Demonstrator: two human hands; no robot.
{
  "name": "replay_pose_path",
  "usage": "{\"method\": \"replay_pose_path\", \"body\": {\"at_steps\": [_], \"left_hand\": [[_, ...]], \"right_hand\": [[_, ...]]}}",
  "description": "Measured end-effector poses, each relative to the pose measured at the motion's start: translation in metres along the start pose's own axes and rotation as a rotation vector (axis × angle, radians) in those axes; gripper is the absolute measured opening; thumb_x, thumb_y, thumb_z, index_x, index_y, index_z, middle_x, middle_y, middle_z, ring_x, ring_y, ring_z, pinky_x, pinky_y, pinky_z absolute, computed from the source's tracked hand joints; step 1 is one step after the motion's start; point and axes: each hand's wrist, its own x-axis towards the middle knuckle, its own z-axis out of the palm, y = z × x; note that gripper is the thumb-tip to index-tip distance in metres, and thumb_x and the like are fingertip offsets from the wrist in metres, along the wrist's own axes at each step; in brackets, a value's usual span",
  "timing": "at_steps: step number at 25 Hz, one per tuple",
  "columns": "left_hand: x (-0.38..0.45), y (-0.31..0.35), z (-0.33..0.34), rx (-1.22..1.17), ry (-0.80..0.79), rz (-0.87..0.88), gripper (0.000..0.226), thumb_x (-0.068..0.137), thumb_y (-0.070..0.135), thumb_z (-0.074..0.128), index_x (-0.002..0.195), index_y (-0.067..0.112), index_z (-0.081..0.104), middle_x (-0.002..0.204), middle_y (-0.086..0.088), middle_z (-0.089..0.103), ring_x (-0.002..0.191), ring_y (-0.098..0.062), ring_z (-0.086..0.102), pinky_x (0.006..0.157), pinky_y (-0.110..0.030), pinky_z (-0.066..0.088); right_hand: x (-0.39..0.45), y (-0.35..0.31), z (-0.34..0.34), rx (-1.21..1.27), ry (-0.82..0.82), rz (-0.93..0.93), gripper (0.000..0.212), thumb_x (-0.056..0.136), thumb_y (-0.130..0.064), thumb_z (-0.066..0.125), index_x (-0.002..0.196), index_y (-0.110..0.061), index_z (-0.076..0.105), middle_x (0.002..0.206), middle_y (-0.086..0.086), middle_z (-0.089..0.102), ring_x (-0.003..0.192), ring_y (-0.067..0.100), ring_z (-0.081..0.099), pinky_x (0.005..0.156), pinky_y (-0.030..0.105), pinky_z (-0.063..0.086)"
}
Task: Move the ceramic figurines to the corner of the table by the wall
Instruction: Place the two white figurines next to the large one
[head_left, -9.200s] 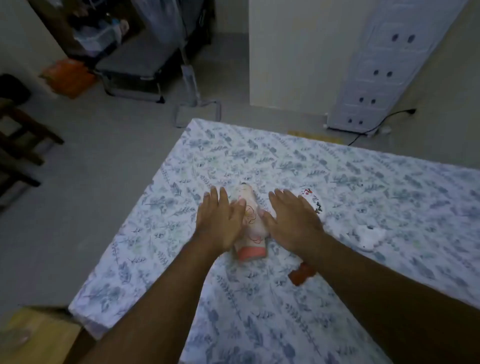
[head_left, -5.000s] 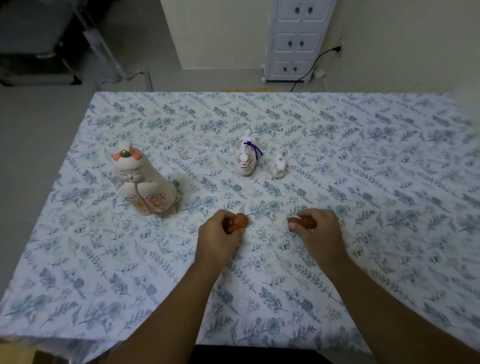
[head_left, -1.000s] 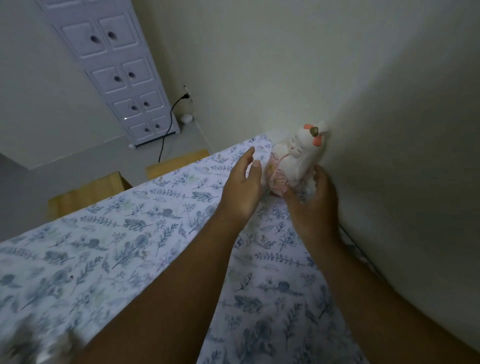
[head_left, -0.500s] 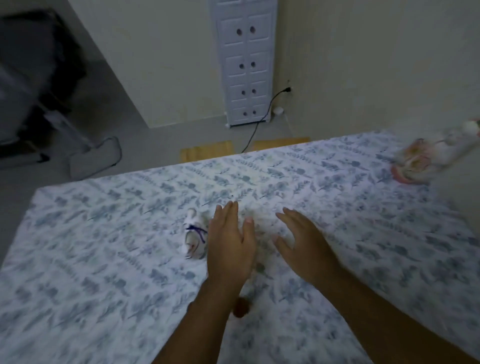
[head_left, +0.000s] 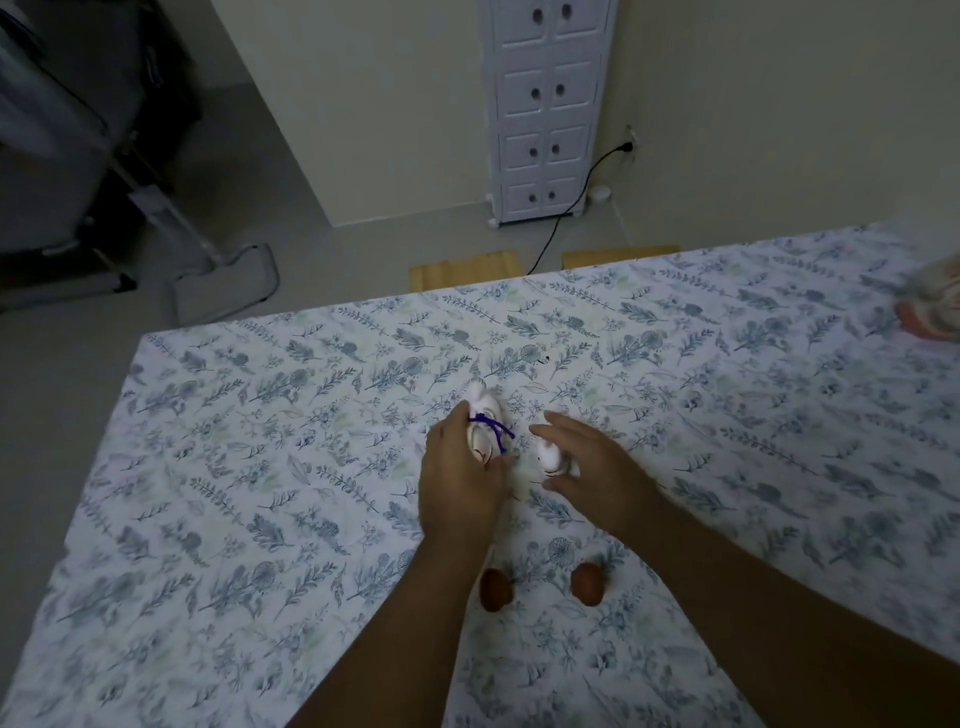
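Left hand (head_left: 457, 483) grips ribboned white figurine (head_left: 485, 427); right hand (head_left: 587, 467) half-closed around small white figurine (head_left: 548, 454), mid-table. Destination: far right corner, nearer right hand.

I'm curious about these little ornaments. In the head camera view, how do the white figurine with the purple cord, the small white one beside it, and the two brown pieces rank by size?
1. White figurine with the purple cord, largest.
2. Small white figurine, partly hidden by the right hand.
3. The two brown pieces look alike, and they lie nearer the camera, so ranking them below the small white one is unsure.
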Motion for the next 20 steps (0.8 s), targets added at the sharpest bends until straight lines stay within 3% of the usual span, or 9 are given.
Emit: {"method": "replay_pose_path", "body": {"at_steps": [3,5,7,9,12,14,17,20], "left_hand": [[0.001,0.019,0.012,-0.077,-0.026,0.059,0.054,0.082,0.013,0.075,0.133,0.023,0.058,0.105,0.025,0.059,0.089,0.012,0.055,0.073,-0.004,0.04],[0.001,0.045,0.033,-0.108,-0.103,0.144,0.044,0.082,0.014,0.076,0.121,0.031,0.065,0.094,0.032,0.061,0.087,0.021,0.056,0.07,0.001,0.039],[0.002,0.083,0.065,-0.132,-0.184,0.228,0.04,0.081,0.015,0.078,0.11,0.04,0.067,0.092,0.028,0.065,0.091,0.016,0.059,0.073,0.001,0.04],[0.003,0.125,0.103,-0.117,-0.273,0.355,0.042,0.081,0.013,0.078,0.105,0.043,0.064,0.094,0.027,0.066,0.092,0.015,0.059,0.077,0.0,0.039],[0.001,0.19,0.177,-0.077,-0.405,0.499,0.044,0.082,0.011,0.079,0.123,0.023,0.068,0.118,0.008,0.068,0.106,0.003,0.056,0.089,0.0,0.035],[-0.004,0.235,0.228,-0.077,-0.499,0.537,0.052,0.081,0.009,0.081,0.131,0.013,0.065,0.127,-0.002,0.066,0.114,-0.009,0.057,0.09,0.004,0.029],[-0.01,0.289,0.287,-0.085,-0.532,0.676,0.046,0.076,-0.002,0.078,0.12,0.008,0.071,0.118,-0.015,0.071,0.104,-0.006,0.056,0.084,0.009,0.026],[-0.012,0.324,0.33,-0.095,-0.568,0.738,0.041,0.073,-0.006,0.077,0.113,0.006,0.073,0.11,-0.017,0.074,0.097,-0.011,0.06,0.08,0.003,0.032]], "right_hand": [[-0.009,0.017,-0.022,0.098,0.132,0.043,0.07,0.076,-0.012,0.088,0.139,-0.024,0.06,0.143,-0.007,0.053,0.134,0.008,0.045,0.11,0.02,0.038],[-0.019,0.039,-0.049,0.147,0.274,0.074,0.064,0.071,-0.015,0.091,0.129,-0.024,0.063,0.127,-0.011,0.057,0.115,0.001,0.053,0.098,0.005,0.039],[-0.034,0.068,-0.086,0.157,0.42,0.114,0.063,0.066,-0.016,0.095,0.122,-0.02,0.067,0.119,-0.009,0.058,0.107,0.001,0.055,0.091,0.0,0.036],[-0.051,0.101,-0.128,0.144,0.55,0.162,0.063,0.063,-0.014,0.096,0.12,-0.016,0.069,0.117,-0.005,0.059,0.108,0.008,0.056,0.094,0.005,0.038],[-0.083,0.159,-0.193,0.119,0.718,0.292,0.062,0.062,-0.01,0.097,0.118,-0.011,0.07,0.116,-0.002,0.058,0.111,0.016,0.055,0.096,0.026,0.047],[-0.105,0.201,-0.231,0.071,0.806,0.353,0.061,0.061,-0.01,0.097,0.115,-0.009,0.07,0.111,-0.002,0.058,0.108,0.019,0.056,0.092,0.033,0.05],[-0.126,0.25,-0.262,0.051,0.875,0.358,0.056,0.064,-0.012,0.096,0.113,-0.005,0.069,0.109,0.007,0.062,0.103,0.023,0.058,0.083,0.02,0.049],[-0.134,0.281,-0.271,0.105,0.922,0.345,0.055,0.066,-0.01,0.095,0.114,-0.006,0.068,0.111,0.013,0.063,0.098,0.012,0.058,0.079,0.008,0.048]]}}
